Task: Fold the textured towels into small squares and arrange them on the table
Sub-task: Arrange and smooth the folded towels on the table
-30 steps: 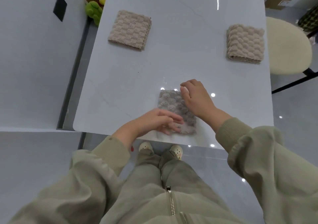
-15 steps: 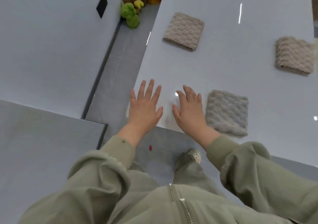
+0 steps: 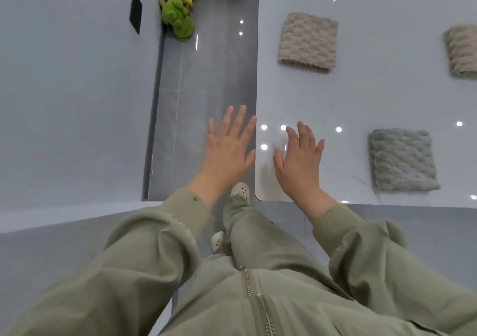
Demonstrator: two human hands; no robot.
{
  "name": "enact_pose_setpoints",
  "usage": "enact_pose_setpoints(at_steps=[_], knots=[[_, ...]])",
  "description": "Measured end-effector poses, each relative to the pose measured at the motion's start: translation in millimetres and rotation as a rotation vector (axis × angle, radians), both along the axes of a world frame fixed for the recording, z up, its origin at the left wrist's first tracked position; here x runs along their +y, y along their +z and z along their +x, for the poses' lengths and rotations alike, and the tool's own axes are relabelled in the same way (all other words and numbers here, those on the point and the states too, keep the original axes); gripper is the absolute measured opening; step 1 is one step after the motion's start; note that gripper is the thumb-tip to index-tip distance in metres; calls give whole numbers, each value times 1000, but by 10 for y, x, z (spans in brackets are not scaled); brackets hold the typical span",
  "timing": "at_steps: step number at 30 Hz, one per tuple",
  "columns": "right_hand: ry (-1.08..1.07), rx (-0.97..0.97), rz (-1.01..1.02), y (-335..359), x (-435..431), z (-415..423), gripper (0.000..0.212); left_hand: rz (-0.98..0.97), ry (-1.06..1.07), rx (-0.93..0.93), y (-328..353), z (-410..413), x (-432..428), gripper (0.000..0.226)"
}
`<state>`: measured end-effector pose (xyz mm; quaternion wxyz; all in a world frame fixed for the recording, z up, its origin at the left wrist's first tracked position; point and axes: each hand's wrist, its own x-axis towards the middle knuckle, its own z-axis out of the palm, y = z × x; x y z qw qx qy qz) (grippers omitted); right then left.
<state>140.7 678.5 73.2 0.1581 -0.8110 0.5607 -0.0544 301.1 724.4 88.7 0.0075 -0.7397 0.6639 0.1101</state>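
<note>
Three folded textured towels lie on the white table (image 3: 361, 98). A grey towel square (image 3: 402, 160) sits near the front edge. A beige towel square (image 3: 308, 41) lies farther back, and a second beige towel (image 3: 462, 50) is cut off by the right border. My left hand (image 3: 228, 147) hovers with fingers spread over the floor just left of the table's edge. My right hand (image 3: 299, 160) is flat and open above the table's front-left corner, well left of the grey towel. Neither hand holds anything.
A strip of grey floor (image 3: 206, 82) runs between the table and a white wall (image 3: 72, 90) on the left. Plush toys, one green (image 3: 178, 19), are piled at the far end of that strip. My feet in white shoes (image 3: 240, 191) stand by the table corner.
Both hands left the grey towel and moved left, off it, with fingers spread. The view swung left, so the towels now appear farther right.
</note>
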Motion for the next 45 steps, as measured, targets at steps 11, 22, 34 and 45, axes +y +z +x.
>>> enact_pose_setpoints(at_steps=[11,22,34,45], knots=[[-321,17,71,-152,-1027,554,53,-9,-364,24,-117,685,-1596,66],[-749,33,87,-166,-1819,953,64,-40,-857,86,-370,783,-3017,65],[-1649,-664,102,-29,-2239,1888,56,402,-928,586,-308,1078,-4424,62],[-1698,-595,166,-111,-2688,1693,19,586,-865,577,-314,709,-4753,18]])
